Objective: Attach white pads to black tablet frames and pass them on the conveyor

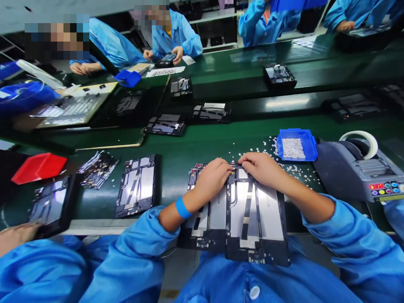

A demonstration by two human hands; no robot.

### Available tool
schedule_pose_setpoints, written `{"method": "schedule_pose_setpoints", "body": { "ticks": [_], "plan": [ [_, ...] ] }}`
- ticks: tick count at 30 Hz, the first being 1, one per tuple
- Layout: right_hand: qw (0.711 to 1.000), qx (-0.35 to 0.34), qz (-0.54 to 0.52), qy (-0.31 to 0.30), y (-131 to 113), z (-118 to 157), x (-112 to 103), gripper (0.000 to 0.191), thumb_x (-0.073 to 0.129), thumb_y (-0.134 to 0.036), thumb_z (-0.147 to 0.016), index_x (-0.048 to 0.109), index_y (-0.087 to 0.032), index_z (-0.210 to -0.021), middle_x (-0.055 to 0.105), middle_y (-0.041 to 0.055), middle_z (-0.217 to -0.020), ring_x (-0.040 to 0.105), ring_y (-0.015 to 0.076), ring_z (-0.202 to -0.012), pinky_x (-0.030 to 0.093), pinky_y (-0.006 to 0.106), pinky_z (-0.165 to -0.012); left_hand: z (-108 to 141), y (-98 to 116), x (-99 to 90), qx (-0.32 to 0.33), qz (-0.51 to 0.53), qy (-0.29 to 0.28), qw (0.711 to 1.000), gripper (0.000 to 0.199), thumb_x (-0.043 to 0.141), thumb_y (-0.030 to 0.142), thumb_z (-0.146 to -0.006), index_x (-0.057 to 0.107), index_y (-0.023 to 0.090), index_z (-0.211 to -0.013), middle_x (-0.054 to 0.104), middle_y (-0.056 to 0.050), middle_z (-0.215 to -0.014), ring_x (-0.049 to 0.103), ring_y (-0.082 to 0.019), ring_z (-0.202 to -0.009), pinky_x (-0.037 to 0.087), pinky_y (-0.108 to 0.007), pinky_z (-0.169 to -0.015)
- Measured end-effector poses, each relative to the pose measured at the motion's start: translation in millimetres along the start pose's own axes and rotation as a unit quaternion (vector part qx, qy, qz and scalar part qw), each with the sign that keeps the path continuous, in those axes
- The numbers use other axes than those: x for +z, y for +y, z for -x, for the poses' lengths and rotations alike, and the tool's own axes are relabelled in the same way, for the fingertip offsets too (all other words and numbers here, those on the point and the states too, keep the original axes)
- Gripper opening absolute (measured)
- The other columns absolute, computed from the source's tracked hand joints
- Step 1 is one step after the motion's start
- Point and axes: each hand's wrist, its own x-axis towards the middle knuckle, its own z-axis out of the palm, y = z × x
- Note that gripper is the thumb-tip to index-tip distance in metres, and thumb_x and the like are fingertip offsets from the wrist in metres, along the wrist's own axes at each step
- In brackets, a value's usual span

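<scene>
Two opened tablets with bare batteries and dark flex cables lie side by side at the bench's near edge: a right tablet (271,210) and a left tablet (217,214). At the right tablet's top edge, my left hand (210,179), with a blue wristband (183,208), is closed, fingertips together near the camera corner. Just beside it, my right hand (263,168) pinches at the same top edge. Whatever either hand's fingertips hold is too small or hidden to make out. My left forearm covers part of the left tablet.
Small white pieces lie around a blue bin (299,145), beside a grey tape dispenser (356,168). Leftward are another tablet (137,185), a pile of strips (98,169) and a red bin (39,168). A co-worker's hand (19,237) touches a tablet at far left. More people sit opposite.
</scene>
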Motion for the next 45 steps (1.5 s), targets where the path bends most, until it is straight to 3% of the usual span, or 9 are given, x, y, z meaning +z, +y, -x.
{"method": "schedule_pose_setpoints", "body": {
  "ticks": [3, 6, 16, 22, 26, 31, 34, 41, 45],
  "plan": [
    [0.998, -0.042, 0.004, -0.048, -6, -8, 3, 0.029, 0.057, -0.011, -0.094, 0.08, -0.023, -0.105, 0.079, 0.004, -0.114, 0.071, 0.0216, -0.108, 0.048, 0.032, -0.095, 0, -1, 0.9, 0.012, 0.048, 0.036, 0.998, 0.013, 0.057, 0.015, -0.102, 0.068, 0.021, -0.103, 0.067, -0.006, -0.104, 0.065, -0.02, -0.098, 0.056, -0.034, -0.086],
    [0.993, -0.045, -0.024, -0.107, -12, -11, 5, 0.024, 0.059, -0.013, -0.094, 0.081, -0.023, -0.097, 0.08, 0.0018, -0.102, 0.071, 0.0185, -0.094, 0.047, 0.028, -0.082, -2, 2, 1.0, 0.006, 0.08, 0.068, 0.994, 0.013, 0.058, 0.015, -0.101, 0.069, 0.022, -0.102, 0.066, -0.006, -0.104, 0.064, -0.019, -0.097, 0.055, -0.032, -0.084],
    [0.985, -0.043, -0.089, -0.145, -4, -10, 0, 0.019, 0.057, -0.024, -0.091, 0.071, -0.018, -0.081, 0.069, -0.0014, -0.076, 0.058, 0.0128, -0.071, 0.037, 0.024, -0.065, -5, 16, -3.2, -0.127, 0.227, 0.051, 0.964, 0.013, 0.061, 0.012, -0.094, 0.069, 0.022, -0.09, 0.07, -0.002, -0.091, 0.065, -0.018, -0.089, 0.053, -0.032, -0.084],
    [0.992, 0.004, -0.101, -0.069, -10, -7, 6, 0.017, 0.062, -0.025, -0.088, 0.07, -0.018, -0.076, 0.069, -0.0016, -0.072, 0.058, 0.0128, -0.067, 0.037, 0.024, -0.061, 1, 26, -5.2, -0.313, 0.353, 0.019, 0.882, 0.016, 0.063, 0.026, -0.092, 0.069, 0.019, -0.104, 0.072, -0.003, -0.09, 0.065, -0.016, -0.078, 0.052, -0.028, -0.07],
    [0.996, -0.008, -0.08, -0.026, -14, 2, 12, 0.014, 0.062, -0.022, -0.09, 0.071, -0.019, -0.078, 0.071, -0.0006, -0.076, 0.062, 0.014, -0.071, 0.04, 0.024, -0.064, 1, 36, -8.5, -0.35, 0.381, 0.006, 0.856, 0.018, 0.069, 0.026, -0.084, 0.071, 0.018, -0.1, 0.072, -0.002, -0.084, 0.065, -0.015, -0.076, 0.052, -0.026, -0.069],
    [0.99, -0.095, 0.059, 0.087, -15, 21, 22, 0.013, 0.06, -0.021, -0.096, 0.071, -0.02, -0.09, 0.071, 0.0063, -0.091, 0.064, 0.0194, -0.087, 0.047, 0.029, -0.079, -4, 34, -8.4, -0.359, 0.375, 0.006, 0.855, 0.012, 0.066, 0.027, -0.085, 0.072, 0.017, -0.089, 0.072, -0.002, -0.078, 0.063, -0.014, -0.068, 0.049, -0.026, -0.064],
    [0.98, -0.126, 0.126, 0.093, -14, 30, 26, 0.024, 0.053, -0.026, -0.104, 0.075, -0.019, -0.098, 0.074, 0.0108, -0.099, 0.066, 0.0229, -0.096, 0.048, 0.034, -0.09, -2, 34, -6.8, -0.359, 0.37, 0.01, 0.857, 0.014, 0.067, 0.028, -0.085, 0.073, 0.018, -0.09, 0.074, -0.002, -0.079, 0.065, -0.015, -0.069, 0.05, -0.026, -0.064],
    [0.991, -0.064, 0.101, 0.066, -17, 28, 23, 0.015, 0.061, -0.021, -0.098, 0.077, -0.02, -0.097, 0.077, 0.0062, -0.096, 0.069, 0.0215, -0.092, 0.047, 0.03, -0.082, 5, 41, -8.4, -0.272, 0.196, 0.018, 0.942, 0.011, 0.066, 0.023, -0.089, 0.077, 0.022, -0.089, 0.078, -0.001, -0.083, 0.069, -0.017, -0.075, 0.049, -0.029, -0.071],
    [0.994, -0.032, 0.079, 0.073, -20, 25, 20, 0.014, 0.063, -0.015, -0.089, 0.069, -0.021, -0.077, 0.072, 0.0025, -0.081, 0.064, 0.0178, -0.078, 0.041, 0.027, -0.071, 2, 41, -7.5, -0.263, 0.197, 0.017, 0.944, 0.012, 0.065, 0.02, -0.088, 0.076, 0.022, -0.087, 0.078, 0.0, -0.083, 0.069, -0.017, -0.074, 0.05, -0.028, -0.069]
  ]
}}
